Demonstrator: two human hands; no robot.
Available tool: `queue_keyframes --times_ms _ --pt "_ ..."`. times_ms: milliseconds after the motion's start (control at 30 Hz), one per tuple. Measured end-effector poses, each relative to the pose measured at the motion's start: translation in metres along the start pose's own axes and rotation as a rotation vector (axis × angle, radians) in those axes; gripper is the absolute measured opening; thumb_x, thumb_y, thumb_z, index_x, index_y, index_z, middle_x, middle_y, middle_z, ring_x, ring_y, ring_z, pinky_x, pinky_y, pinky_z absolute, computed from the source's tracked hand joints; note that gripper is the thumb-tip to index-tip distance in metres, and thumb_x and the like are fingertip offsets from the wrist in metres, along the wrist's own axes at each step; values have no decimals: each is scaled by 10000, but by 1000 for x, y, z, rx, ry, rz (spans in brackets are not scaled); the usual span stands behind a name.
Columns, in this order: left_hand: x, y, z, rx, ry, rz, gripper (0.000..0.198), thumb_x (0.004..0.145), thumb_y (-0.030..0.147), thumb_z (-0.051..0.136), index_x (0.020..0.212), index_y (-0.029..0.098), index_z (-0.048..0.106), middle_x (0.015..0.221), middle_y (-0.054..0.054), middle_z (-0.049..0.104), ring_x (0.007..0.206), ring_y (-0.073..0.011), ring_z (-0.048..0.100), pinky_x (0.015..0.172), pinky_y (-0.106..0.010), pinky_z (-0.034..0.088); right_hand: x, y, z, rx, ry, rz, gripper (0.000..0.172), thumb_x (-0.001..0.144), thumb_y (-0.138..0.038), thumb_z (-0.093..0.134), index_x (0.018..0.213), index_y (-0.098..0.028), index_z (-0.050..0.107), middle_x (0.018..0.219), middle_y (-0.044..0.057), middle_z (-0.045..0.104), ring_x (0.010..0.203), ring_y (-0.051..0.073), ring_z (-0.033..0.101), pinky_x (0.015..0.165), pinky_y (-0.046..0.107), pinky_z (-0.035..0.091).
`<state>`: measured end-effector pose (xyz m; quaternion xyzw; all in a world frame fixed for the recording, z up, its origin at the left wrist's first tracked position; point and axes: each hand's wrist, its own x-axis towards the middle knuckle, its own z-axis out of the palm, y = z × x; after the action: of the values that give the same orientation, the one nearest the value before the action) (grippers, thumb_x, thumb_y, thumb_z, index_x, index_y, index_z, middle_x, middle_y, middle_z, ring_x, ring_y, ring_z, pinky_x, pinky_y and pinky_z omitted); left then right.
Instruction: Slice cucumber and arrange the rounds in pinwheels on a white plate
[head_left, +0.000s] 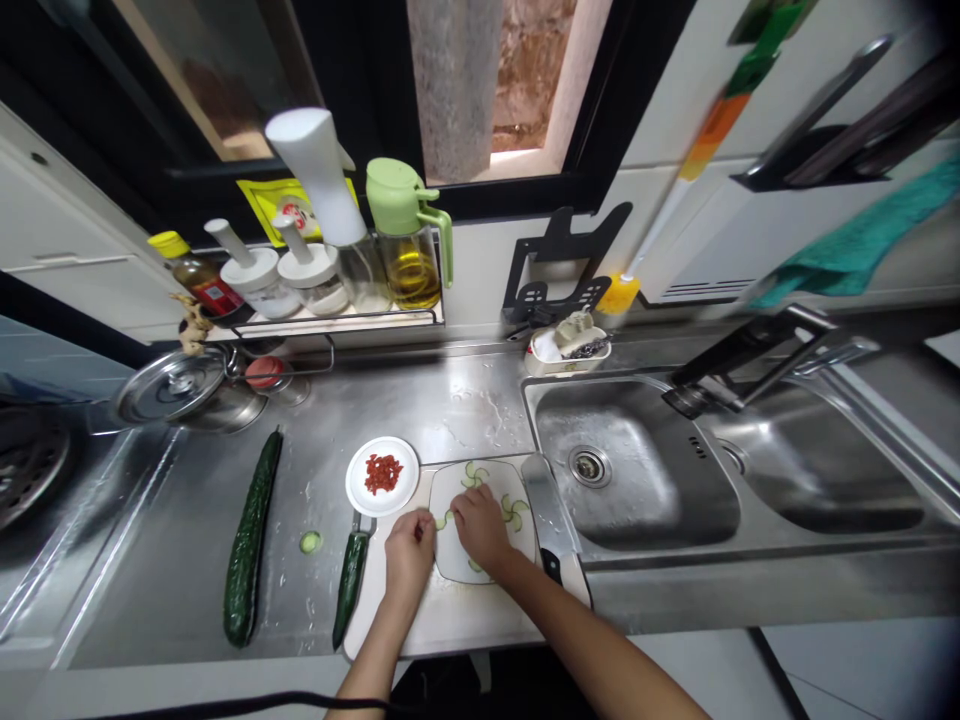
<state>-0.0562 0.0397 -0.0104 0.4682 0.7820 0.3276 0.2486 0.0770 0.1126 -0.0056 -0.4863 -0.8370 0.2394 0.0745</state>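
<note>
A white square plate (457,480) lies on a pale cutting board (442,625) and carries several thin cucumber slices (514,511) set in small rings. My right hand (480,527) rests on the plate with its fingers curled down among the slices. My left hand (409,556) is at the plate's left edge, fingers bent and pinching a cucumber slice (442,520). A cleaver (548,512) lies along the board's right side, blade away from me. A small round white dish (382,476) of red berries stands just left of the plate.
A whole cucumber (253,540) and a cut cucumber piece (349,585) lie on the steel counter, a loose slice (310,542) between them. The sink (637,470) with its tap (742,365) is to the right. Oil and seasoning bottles fill the rack (337,318) behind; a pot lid (171,386) lies left.
</note>
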Motion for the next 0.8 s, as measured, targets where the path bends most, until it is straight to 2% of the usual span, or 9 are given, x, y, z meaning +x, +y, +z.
queue_keyframes --times_ms 200,333,433,633,800 --pt "0 4 -11 10 24 -46 253 787 335 464 821 184 665 745 -42 650 661 -158 567 683 -271 444 -3 1 -2 24 26 -15 168 854 -157 490 773 -200 631 842 47 602 868 194 452 751 301 314" --pt "-4 -7 -27 86 88 -144 287 773 358 485 901 174 663 775 -55 644 689 -176 575 720 -299 445 -13 3 -7 44 50 -21 163 849 -144 487 787 -197 628 841 42 598 866 193 449 786 304 320" --pt "-7 -17 -33 168 88 -195 349 753 370 505 988 153 644 775 -62 627 710 -195 578 743 -321 446 -22 5 -10 56 65 -31 160 847 -136 485 793 -191 625 838 42 598 866 194 450 819 307 320" --pt "-11 -24 -26 220 49 -212 345 738 357 504 971 141 639 882 -105 625 767 -215 585 770 -335 442 -37 6 -12 74 83 -54 160 828 -114 493 777 -188 625 828 40 600 839 188 457 835 307 324" --pt "-7 -23 -23 216 39 -212 268 731 324 504 902 163 632 835 -81 616 757 -210 575 771 -326 434 -43 3 -11 108 83 -53 148 816 -113 511 783 -190 633 827 38 602 840 188 457 828 302 331"
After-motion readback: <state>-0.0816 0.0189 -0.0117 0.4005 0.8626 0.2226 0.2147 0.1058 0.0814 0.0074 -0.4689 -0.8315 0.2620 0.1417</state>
